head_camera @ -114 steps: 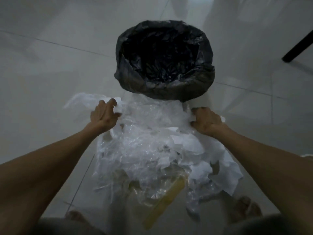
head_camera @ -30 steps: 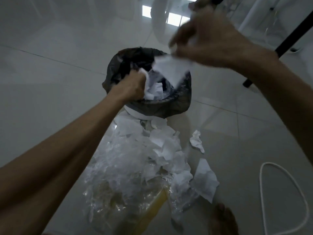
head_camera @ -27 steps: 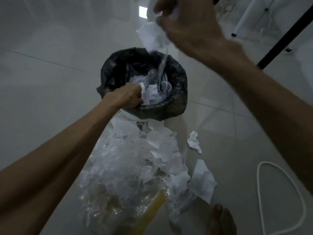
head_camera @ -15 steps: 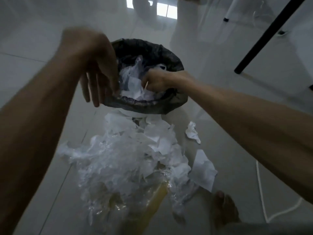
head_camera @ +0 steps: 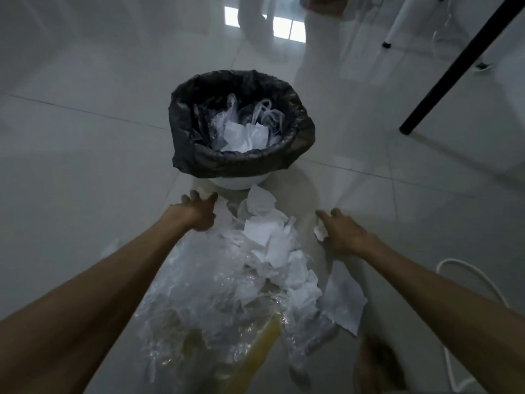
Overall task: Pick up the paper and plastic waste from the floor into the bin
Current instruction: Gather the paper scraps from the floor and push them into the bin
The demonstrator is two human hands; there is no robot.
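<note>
Reaching down for another load: that was the step in hand, judging by how your hands sat on the waste. The bin (head_camera: 241,155), lined with a black bag, stood at 12 o'clock on the floor (head_camera: 85,152) and already held some white paper and clear plastic. The main pile of paper and plastic (head_camera: 250,268) lay at 6 o'clock from the bin, running back toward your feet, with a yellowish strip (head_camera: 255,351) showing under the clear film at the near end.

Your left hand (head_camera: 200,213) rested at the pile's 10 o'clock edge, just beside the bin's white base. Fingers were spread and part curled, touching paper scraps but not yet closed on anything.

Your right hand (head_camera: 339,234) was at 3 o'clock from the pile, apart from it. It was loosely curled over a small crumpled paper (head_camera: 319,233), fingers extended past it. Whether it had a grasp could not be told.

A larger loose sheet (head_camera: 345,302) lay at 5 o'clock of the pile, below your right forearm. A white cord (head_camera: 468,268) looped on the floor at far right.

Next move, as a judgement: close both hands on a bundle and lift it clear over the rim. The film looked slippery, so loose scraps could shed on the way.
</note>
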